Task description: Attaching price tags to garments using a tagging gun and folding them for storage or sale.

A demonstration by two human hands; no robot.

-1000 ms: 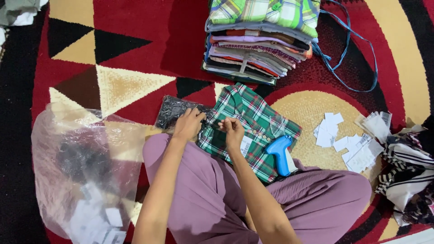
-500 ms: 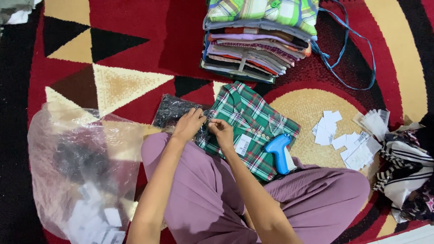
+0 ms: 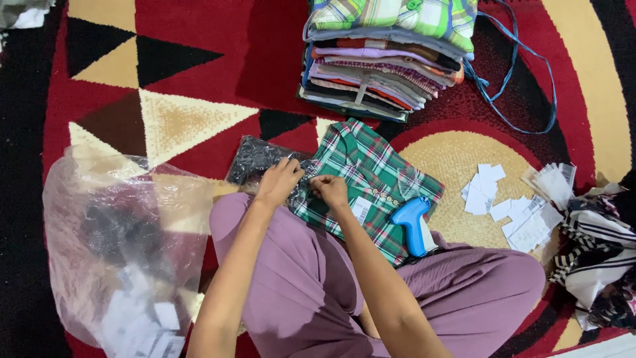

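Note:
A folded green plaid shirt (image 3: 371,179) lies on the patterned carpet in front of my knees, with a white tag (image 3: 361,211) on it. My left hand (image 3: 278,182) and my right hand (image 3: 329,191) pinch the shirt's left edge close together, fingers closed on the cloth. A dark clear-plastic packet (image 3: 255,159) lies just left of the shirt, partly under my left hand. A blue tagging gun (image 3: 412,224) rests on the shirt's right end, untouched.
A tall stack of folded clothes (image 3: 387,63) stands beyond the shirt, with a blue cord (image 3: 523,99) beside it. Loose white tags (image 3: 510,199) lie at the right near striped fabric (image 3: 596,252). A large clear plastic bag (image 3: 126,252) sits at my left.
My right hand has moved left across the shirt to join the left hand at the shirt's left edge. The view has shifted slightly.

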